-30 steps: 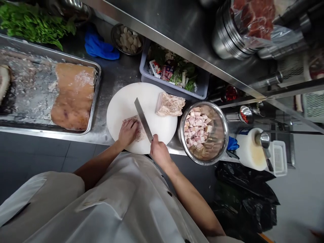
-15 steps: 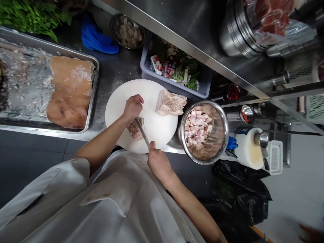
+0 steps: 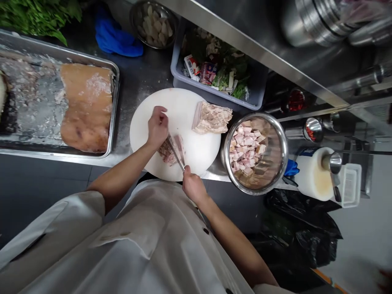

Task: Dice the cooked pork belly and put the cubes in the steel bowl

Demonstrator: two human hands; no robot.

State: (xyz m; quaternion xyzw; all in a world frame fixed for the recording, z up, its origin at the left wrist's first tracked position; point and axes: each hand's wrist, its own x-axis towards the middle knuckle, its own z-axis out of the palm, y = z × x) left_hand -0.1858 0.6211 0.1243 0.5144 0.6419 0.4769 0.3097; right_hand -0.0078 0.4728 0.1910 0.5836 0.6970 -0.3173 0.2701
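Note:
My right hand (image 3: 193, 185) is wrapped round the handle of a knife (image 3: 177, 153). Its blade slants across the front of the round white cutting board (image 3: 143, 110) and stands in a piece of meat (image 3: 166, 154), with a cut slice (image 3: 178, 143) lying against its right side. My left hand (image 3: 157, 127) is over the blade's far end, which it hides. Its fingers are loosely bent and a little apart, with nothing visible between them; whether the palm presses on the blade cannot be seen. A thicker block of pork (image 3: 212, 117) rests at the board's right edge.
Right of the board stands a steel bowl (image 3: 283, 153) of diced pork (image 3: 245, 149). Behind is a grey bin (image 3: 214, 92) of scraps. A metal tray (image 3: 115, 110) holds a slab of skin-on pork (image 3: 87, 106) at left. A steel shelf edge (image 3: 245, 36) overhangs the back right.
The slice has come away to the right of the blade. My left hand's fingers have loosened slightly. The whole view has shifted a little, so most things sit higher and further right.

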